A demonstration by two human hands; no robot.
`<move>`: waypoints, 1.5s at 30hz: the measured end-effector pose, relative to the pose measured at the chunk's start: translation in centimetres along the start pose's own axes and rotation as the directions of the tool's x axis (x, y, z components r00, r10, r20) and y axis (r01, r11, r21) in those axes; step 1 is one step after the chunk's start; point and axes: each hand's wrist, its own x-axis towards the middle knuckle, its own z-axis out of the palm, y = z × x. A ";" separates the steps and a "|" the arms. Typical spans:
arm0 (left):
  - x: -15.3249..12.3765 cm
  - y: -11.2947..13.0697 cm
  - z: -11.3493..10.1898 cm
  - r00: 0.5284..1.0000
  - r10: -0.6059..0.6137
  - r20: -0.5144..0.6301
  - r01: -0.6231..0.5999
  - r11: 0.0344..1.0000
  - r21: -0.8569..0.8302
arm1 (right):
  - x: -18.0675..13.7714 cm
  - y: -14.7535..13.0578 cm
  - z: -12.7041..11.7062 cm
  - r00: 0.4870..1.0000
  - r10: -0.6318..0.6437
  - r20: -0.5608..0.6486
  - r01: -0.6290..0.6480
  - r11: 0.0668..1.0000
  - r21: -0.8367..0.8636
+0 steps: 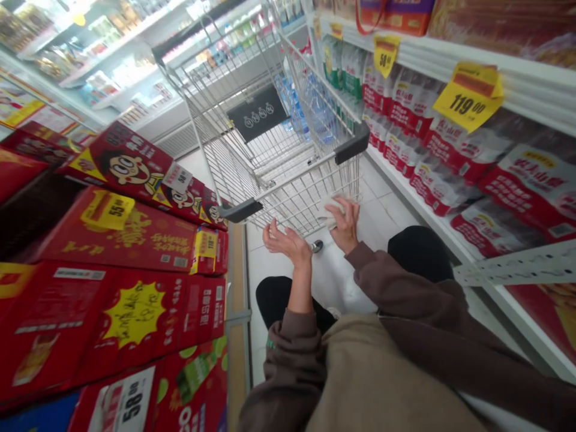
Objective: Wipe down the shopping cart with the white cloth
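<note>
A metal shopping cart (310, 179) with dark corner bumpers stands right in front of me, its near end facing my hands. My left hand (288, 245) is open just below the near rim, fingers apart and slightly curled, with nothing in it. Beside the wire mesh, my right hand (345, 225) is closed on a whitish cloth (330, 211), which is partly hidden by the fingers. Whether either hand touches the wires I cannot tell. A dark sign (257, 114) hangs inside the cart.
Red gift boxes (135, 240) with price tags are stacked at left. Along the right, a white shelf (531, 72) holds shrink-wrapped bottle packs (486, 156). Large blue-tinted water bottles (319, 108) stand behind the cart's right side. Lit shelving (108, 54) runs across the back.
</note>
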 end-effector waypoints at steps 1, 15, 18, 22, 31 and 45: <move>0.3 -0.4 0.1 1.000 -0.008 0.014 0.008 1.000 0.009 | 0.5 -0.4 0.2 0.999 -0.048 -0.002 0.048 0.999 0.000; 0.3 0.1 -0.3 0.963 0.049 0.266 -0.059 0.998 0.030 | 1.0 -1.1 1.4 0.995 -0.087 -0.045 0.086 0.996 -0.029; 0.1 -0.1 -0.7 0.963 0.082 0.258 -0.089 0.996 0.014 | -0.2 0.0 2.3 0.998 -0.060 0.002 0.060 0.997 -0.050; 0.3 -1.1 -0.7 0.996 0.021 0.090 -0.021 1.000 -0.008 | -1.7 1.3 1.9 0.998 -0.015 0.058 0.018 0.999 -0.039; 2.0 -1.9 -0.5 0.962 0.051 0.269 -0.038 0.998 -0.054 | 0.5 -0.1 2.3 0.992 -0.074 0.106 0.071 0.997 0.029; 1.3 -2.0 -1.3 0.972 0.059 0.226 -0.023 0.987 -0.160 | -1.3 -0.3 2.5 0.992 -0.124 -0.007 0.124 0.991 -0.059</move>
